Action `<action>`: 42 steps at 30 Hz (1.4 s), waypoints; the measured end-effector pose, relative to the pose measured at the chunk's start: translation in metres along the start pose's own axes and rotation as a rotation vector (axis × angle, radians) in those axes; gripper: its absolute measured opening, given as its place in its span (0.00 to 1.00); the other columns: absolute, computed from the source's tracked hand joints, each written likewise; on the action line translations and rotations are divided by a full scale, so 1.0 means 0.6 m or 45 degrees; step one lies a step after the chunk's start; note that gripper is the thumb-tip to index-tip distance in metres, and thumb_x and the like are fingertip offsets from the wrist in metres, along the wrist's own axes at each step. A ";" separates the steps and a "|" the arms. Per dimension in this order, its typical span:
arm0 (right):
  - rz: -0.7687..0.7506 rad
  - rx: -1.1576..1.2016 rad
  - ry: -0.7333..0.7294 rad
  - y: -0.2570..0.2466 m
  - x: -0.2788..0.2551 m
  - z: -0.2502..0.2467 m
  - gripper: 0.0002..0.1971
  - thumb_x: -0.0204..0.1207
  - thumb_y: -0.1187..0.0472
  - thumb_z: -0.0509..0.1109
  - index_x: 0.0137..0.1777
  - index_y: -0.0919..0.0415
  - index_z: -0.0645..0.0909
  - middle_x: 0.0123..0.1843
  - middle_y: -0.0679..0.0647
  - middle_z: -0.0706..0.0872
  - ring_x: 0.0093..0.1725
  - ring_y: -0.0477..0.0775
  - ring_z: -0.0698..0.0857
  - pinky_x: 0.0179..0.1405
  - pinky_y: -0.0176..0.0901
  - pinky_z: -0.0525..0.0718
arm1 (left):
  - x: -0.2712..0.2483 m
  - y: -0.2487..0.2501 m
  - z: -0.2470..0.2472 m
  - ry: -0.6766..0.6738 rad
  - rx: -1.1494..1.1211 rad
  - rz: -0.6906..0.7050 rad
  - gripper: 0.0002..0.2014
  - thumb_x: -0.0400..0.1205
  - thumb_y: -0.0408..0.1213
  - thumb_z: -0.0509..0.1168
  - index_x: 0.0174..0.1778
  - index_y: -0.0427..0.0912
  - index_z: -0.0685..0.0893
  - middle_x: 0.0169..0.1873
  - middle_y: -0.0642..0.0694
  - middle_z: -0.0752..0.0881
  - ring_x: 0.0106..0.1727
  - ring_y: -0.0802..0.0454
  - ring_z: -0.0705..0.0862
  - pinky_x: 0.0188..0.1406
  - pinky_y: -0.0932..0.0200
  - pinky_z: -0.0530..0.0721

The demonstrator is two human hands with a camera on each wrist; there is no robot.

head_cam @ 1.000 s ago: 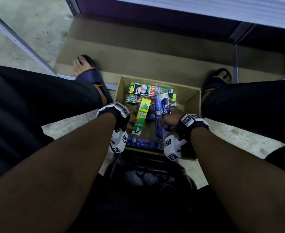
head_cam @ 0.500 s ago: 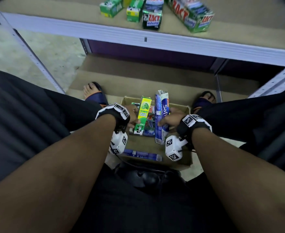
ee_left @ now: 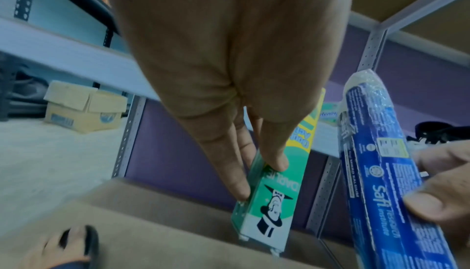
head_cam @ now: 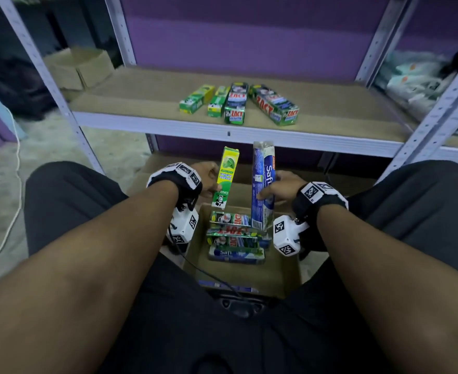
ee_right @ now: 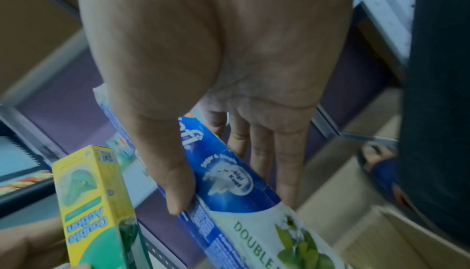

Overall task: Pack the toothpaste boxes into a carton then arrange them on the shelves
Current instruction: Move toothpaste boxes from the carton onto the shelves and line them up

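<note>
My left hand [head_cam: 209, 179] pinches a green and yellow toothpaste box [head_cam: 226, 177] upright by its lower end, thumb and fingers on opposite faces [ee_left: 264, 165]. My right hand [head_cam: 276, 186] grips a long blue Safi pack [head_cam: 261, 184] wrapped in clear film, also upright [ee_right: 223, 175]. Both are held above an open carton [head_cam: 290, 271] on the floor between my legs. Several more toothpaste boxes [head_cam: 234, 236] lie in it. On the shelf [head_cam: 147, 97] ahead lie several green and red boxes [head_cam: 237, 102] in a row.
Grey metal uprights [head_cam: 57, 85] frame the shelf, with a purple back panel. A closed cardboard box [head_cam: 79, 67] sits at the shelf's far left. A white cable [head_cam: 17, 184] runs over the floor on the left. Packed goods fill the neighbouring shelf [head_cam: 425, 85] at right.
Both hands have lifted their boxes up out of the carton toward the shelf. My head has tilted up, so the shelf and its row of boxes have come into view.
</note>
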State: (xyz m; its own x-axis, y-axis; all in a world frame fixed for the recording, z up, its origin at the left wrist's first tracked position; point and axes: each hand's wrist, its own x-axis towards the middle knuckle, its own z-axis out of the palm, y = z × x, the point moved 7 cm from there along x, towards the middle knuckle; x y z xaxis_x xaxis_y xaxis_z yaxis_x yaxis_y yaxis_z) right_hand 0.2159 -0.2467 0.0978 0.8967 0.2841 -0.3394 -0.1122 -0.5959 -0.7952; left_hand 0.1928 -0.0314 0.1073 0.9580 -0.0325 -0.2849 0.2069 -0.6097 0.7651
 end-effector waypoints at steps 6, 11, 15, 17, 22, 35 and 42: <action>-0.092 0.033 0.105 -0.110 -0.014 -0.076 0.10 0.63 0.70 0.82 0.43 0.62 0.87 0.33 0.58 0.91 0.32 0.56 0.86 0.34 0.44 0.87 | -0.010 0.103 -0.091 0.140 -0.016 0.145 0.10 0.81 0.25 0.70 0.53 0.39 0.77 0.41 0.44 0.80 0.46 0.41 0.87 0.49 0.41 0.90; -0.134 -0.021 0.200 -0.206 -0.008 -0.139 0.12 0.67 0.63 0.81 0.50 0.62 0.86 0.44 0.60 0.90 0.43 0.62 0.90 0.50 0.65 0.90 | 0.007 0.177 -0.163 0.224 -0.053 0.184 0.08 0.82 0.23 0.68 0.54 0.34 0.78 0.36 0.42 0.80 0.46 0.38 0.86 0.53 0.34 0.88; -0.158 -0.022 0.299 -0.264 0.015 -0.187 0.19 0.70 0.57 0.80 0.59 0.62 0.83 0.51 0.60 0.91 0.46 0.61 0.92 0.47 0.57 0.91 | 0.041 0.214 -0.217 0.316 0.019 0.172 0.08 0.83 0.27 0.68 0.55 0.34 0.78 0.40 0.36 0.85 0.34 0.41 0.87 0.35 0.45 0.92; -0.186 -0.106 0.344 -0.292 0.032 -0.207 0.17 0.71 0.54 0.79 0.56 0.60 0.82 0.50 0.59 0.90 0.45 0.59 0.90 0.49 0.56 0.91 | 0.061 0.219 -0.245 0.390 0.042 0.143 0.14 0.83 0.29 0.69 0.62 0.36 0.76 0.41 0.36 0.87 0.30 0.43 0.86 0.31 0.48 0.91; -0.196 -0.385 0.449 -0.346 0.089 -0.242 0.22 0.69 0.47 0.79 0.55 0.62 0.84 0.52 0.62 0.90 0.48 0.61 0.90 0.48 0.52 0.88 | 0.120 0.233 -0.295 0.474 0.208 0.091 0.28 0.82 0.37 0.71 0.77 0.40 0.71 0.54 0.32 0.88 0.51 0.33 0.89 0.56 0.38 0.87; -0.201 -0.820 0.507 -0.338 0.218 -0.236 0.34 0.73 0.40 0.71 0.77 0.54 0.70 0.62 0.57 0.85 0.45 0.57 0.80 0.46 0.44 0.82 | 0.244 0.182 -0.327 0.453 0.313 0.129 0.16 0.82 0.39 0.70 0.64 0.58 0.81 0.33 0.42 0.90 0.30 0.43 0.89 0.33 0.55 0.90; -0.264 -0.686 0.522 -0.333 0.239 -0.214 0.31 0.69 0.38 0.77 0.70 0.47 0.77 0.67 0.51 0.85 0.57 0.56 0.84 0.48 0.39 0.77 | 0.254 0.171 -0.318 0.476 0.277 0.171 0.11 0.80 0.38 0.72 0.58 0.52 0.89 0.16 0.51 0.79 0.20 0.45 0.76 0.31 0.60 0.78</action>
State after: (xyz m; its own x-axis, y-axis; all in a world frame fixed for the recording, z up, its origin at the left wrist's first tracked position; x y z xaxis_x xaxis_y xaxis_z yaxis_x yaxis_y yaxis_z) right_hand 0.4220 -0.1832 0.2724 0.9775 0.1893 0.0930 0.2109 -0.8788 -0.4280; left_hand 0.3978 0.0523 0.2529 0.9877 0.1410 0.0674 0.0673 -0.7730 0.6308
